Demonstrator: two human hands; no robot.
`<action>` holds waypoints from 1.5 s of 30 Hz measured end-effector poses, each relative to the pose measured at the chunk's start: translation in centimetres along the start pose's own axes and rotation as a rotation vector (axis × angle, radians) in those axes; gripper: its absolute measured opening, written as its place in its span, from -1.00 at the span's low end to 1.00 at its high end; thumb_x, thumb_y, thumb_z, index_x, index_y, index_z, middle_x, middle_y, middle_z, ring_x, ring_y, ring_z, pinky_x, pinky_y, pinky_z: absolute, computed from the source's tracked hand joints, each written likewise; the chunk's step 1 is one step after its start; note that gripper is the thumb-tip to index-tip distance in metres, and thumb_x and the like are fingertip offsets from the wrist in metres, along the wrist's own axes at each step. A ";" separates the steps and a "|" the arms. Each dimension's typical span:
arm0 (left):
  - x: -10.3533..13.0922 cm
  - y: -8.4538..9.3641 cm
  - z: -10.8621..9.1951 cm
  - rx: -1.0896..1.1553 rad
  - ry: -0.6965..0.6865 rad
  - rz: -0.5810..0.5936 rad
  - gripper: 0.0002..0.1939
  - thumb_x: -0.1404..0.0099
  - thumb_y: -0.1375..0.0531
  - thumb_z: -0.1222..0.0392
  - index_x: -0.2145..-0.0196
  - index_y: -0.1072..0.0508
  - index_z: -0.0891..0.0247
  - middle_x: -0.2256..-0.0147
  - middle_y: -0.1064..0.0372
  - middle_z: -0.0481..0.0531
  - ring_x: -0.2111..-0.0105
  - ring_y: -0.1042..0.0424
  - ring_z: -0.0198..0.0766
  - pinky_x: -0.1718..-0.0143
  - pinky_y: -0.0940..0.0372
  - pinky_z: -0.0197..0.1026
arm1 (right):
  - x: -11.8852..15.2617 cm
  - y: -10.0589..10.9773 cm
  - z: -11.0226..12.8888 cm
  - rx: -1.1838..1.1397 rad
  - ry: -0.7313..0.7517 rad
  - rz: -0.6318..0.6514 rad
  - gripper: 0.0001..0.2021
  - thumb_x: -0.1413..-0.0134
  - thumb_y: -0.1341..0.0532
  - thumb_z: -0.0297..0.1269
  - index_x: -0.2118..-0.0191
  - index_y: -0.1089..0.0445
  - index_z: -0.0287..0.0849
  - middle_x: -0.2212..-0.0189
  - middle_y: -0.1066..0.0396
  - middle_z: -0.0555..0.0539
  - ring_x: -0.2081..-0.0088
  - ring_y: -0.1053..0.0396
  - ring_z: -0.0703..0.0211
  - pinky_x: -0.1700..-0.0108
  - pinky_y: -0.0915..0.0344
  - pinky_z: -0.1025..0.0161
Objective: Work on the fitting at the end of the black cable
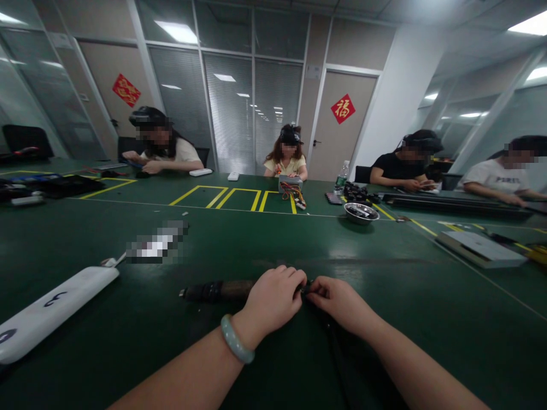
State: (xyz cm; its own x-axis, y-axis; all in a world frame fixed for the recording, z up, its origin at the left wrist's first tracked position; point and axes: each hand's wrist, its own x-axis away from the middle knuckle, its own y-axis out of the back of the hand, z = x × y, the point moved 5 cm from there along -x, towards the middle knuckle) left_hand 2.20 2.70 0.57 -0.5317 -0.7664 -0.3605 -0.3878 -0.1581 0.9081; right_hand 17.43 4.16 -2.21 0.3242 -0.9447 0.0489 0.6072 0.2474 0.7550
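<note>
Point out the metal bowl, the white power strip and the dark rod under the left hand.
metal bowl (361, 213): head view, on its near rim.
white power strip (55, 310): head view, middle of its top face.
dark rod (213, 291): head view, on the shaft left of the left hand (273, 302).

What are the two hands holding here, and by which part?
Both hands meet on a dark rod-like tool lying on the green table. The left hand covers its right end; the right hand pinches something small there, too hidden to identify.

Tool: dark cylindrical handle (216, 291), lying flat on green table, right end hidden.
Strap: black, possibly cable (337, 347), trailing toward viewer.
</note>
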 end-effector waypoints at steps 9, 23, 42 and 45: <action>0.0 0.2 -0.1 -0.003 0.005 -0.002 -0.86 -0.20 -0.15 0.30 0.25 -0.32 0.18 0.28 -0.35 -0.04 0.22 -0.30 -0.17 0.21 -0.18 -0.12 | 0.0 0.0 -0.2 0.006 0.001 -0.011 -0.86 -0.10 -0.18 -0.21 0.31 -0.42 -0.13 0.47 -0.45 0.03 0.45 -0.36 0.26 0.44 -0.12 0.36; 0.0 -0.1 0.1 -0.019 0.017 0.003 -0.89 -0.22 -0.15 0.28 0.26 -0.33 0.19 0.28 -0.35 -0.05 0.21 -0.31 -0.18 0.22 -0.20 -0.12 | 0.1 0.1 0.2 0.004 -0.022 -0.042 -0.87 -0.11 -0.17 -0.23 0.32 -0.41 -0.14 0.47 -0.45 0.03 0.45 -0.35 0.26 0.44 -0.12 0.35; 0.1 -0.1 0.1 -0.013 0.027 0.006 -0.90 -0.23 -0.15 0.26 0.26 -0.32 0.21 0.29 -0.34 -0.02 0.23 -0.31 -0.17 0.23 -0.20 -0.12 | 0.3 0.5 0.7 -0.003 0.015 -0.035 -0.90 -0.11 -0.17 -0.28 0.32 -0.41 -0.14 0.47 -0.45 0.04 0.43 -0.36 0.27 0.41 -0.12 0.36; 0.1 0.0 0.1 -0.014 0.023 0.011 -0.93 -0.24 -0.14 0.25 0.27 -0.33 0.22 0.29 -0.34 -0.01 0.23 -0.31 -0.17 0.24 -0.20 -0.13 | 0.3 0.4 0.7 0.011 0.010 -0.038 -0.90 -0.10 -0.18 -0.27 0.31 -0.42 -0.14 0.46 -0.46 0.04 0.44 -0.36 0.27 0.41 -0.12 0.35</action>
State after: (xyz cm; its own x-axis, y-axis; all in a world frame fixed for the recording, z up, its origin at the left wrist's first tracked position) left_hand 2.12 2.69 0.51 -0.5179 -0.7824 -0.3458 -0.3717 -0.1583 0.9148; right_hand 17.32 3.81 -1.43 0.3085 -0.9511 0.0136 0.6110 0.2091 0.7635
